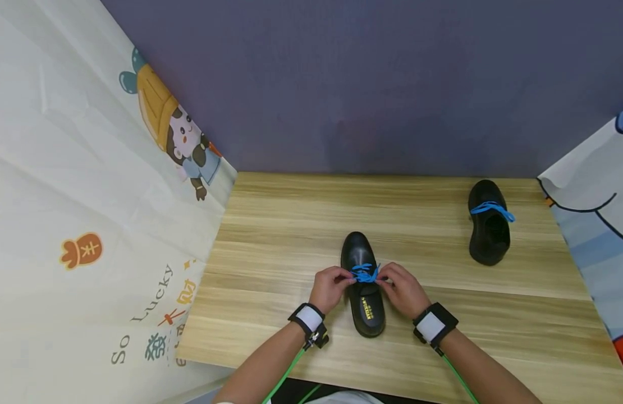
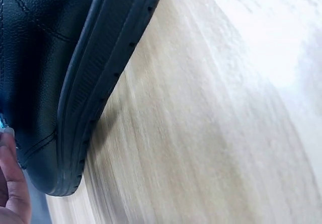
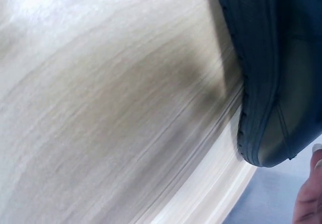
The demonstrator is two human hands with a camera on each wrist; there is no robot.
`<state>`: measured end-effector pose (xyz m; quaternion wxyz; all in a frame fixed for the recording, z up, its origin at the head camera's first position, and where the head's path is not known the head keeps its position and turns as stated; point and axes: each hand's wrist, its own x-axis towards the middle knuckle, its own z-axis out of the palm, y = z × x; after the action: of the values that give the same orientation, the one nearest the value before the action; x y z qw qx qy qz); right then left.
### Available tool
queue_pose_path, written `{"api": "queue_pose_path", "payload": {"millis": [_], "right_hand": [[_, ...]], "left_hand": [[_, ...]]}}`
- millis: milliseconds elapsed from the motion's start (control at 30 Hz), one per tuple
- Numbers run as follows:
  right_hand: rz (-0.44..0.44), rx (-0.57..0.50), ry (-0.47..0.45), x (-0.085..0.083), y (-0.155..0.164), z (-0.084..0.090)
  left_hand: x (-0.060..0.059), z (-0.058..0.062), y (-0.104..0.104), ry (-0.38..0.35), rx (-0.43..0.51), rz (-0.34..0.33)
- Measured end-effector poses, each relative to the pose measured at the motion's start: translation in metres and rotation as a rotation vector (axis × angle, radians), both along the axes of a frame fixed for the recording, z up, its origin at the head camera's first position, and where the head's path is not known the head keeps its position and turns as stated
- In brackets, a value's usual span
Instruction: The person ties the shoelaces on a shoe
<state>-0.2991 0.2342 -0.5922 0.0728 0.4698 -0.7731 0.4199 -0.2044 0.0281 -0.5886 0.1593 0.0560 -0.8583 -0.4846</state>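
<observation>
A black leather shoe [image 1: 358, 251] stands upright on the wooden table, toe pointing away from me. Its bright blue shoelace [image 1: 363, 273] is bunched over the tongue. From the left side my left hand [image 1: 329, 287] pinches one part of the lace between thumb and fingertips. Opposite it, my right hand [image 1: 404, 290] pinches the lace at the shoe's right side. In the left wrist view the shoe's side and sole [image 2: 80, 83] fill the left part, with a few fingers at the edge. The right wrist view shows the shoe's other side [image 3: 261, 73] and a bit of my hand.
A second black shoe [image 1: 488, 247] with a blue lace [image 1: 492, 207] laid across it stands at the back right. The wooden table [image 1: 271, 224] meets a dark blue-grey panel [image 1: 372, 84] behind. Printed white cloth [image 1: 114, 185] hangs at the left, and more printed cloth [image 1: 594, 235] at the right.
</observation>
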Motion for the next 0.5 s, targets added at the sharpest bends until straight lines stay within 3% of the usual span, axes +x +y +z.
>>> {"api": "queue_pose_path", "payload": {"millis": [200,500], "right_hand": [[-0.005,-0.005,0.014,0.0,0.0003,-0.0023],[-0.006,-0.026,0.045,-0.0012,0.0007,-0.0055]], "left_hand": [[0.0013,0.0,-0.0017,-0.026,-0.054,-0.007],[0.0023,-0.0043,-0.0068,0.103,-0.137,-0.052]]}}
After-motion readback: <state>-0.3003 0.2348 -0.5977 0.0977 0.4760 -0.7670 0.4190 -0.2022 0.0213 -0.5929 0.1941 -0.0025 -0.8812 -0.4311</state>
